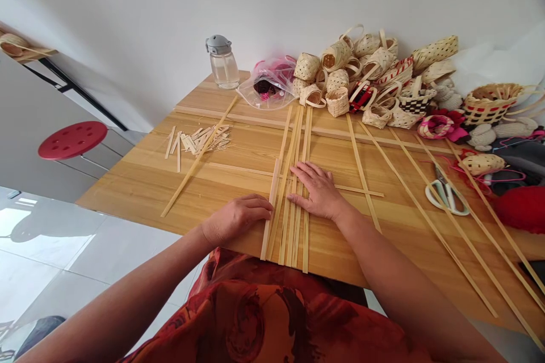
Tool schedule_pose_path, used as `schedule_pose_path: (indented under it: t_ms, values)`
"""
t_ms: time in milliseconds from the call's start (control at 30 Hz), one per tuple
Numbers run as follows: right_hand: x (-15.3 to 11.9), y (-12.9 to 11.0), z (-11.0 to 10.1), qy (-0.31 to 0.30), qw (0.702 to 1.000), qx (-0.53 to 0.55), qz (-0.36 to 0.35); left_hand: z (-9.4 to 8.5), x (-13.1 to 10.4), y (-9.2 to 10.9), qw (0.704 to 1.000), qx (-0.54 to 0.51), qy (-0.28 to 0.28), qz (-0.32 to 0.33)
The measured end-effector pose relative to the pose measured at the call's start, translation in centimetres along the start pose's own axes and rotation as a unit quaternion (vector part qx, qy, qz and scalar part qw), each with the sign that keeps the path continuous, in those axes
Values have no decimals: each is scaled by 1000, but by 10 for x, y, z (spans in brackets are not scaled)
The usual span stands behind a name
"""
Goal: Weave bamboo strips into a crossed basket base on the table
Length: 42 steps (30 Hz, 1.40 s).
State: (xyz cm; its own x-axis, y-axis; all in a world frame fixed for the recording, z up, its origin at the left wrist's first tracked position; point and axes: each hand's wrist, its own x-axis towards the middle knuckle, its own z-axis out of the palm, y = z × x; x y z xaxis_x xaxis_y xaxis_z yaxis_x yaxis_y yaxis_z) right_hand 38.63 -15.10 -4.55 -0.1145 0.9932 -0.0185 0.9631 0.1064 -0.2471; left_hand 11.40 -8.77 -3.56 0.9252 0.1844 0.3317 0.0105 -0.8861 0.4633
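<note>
Several narrow bamboo strips (305,238) lie lengthwise, side by side, on the wooden table in front of me. A thin cross strip (360,189) runs crosswise at the strips' middle. My right hand (317,190) rests palm down on the bundle, fingers and thumb spread. To the left, my left hand (238,216) has its fingers curled close together, with the tips at a wider, flat wooden slat (268,233) along the bundle's left edge. Its thumb is hidden.
Short offcuts (200,140) and a loose strip (189,178) lie left. More long strips (426,215) and white-handled scissors (447,195) are right. Woven baskets (336,57), a plastic bag (272,88) and a water bottle (223,68) stand at the back. A red stool (72,140) is beyond.
</note>
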Motion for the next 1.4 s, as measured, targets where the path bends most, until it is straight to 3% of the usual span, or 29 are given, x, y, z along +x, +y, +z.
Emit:
schedule_pose_path:
  t_ms: [1000,1400]
  values:
    - [0,-1,0,-5,1000,3,7,-1,2,-2,1000,-16,-15,-15]
    - [0,0,0,5,1000,3,2,-2,1,-2,999,35,-30,23]
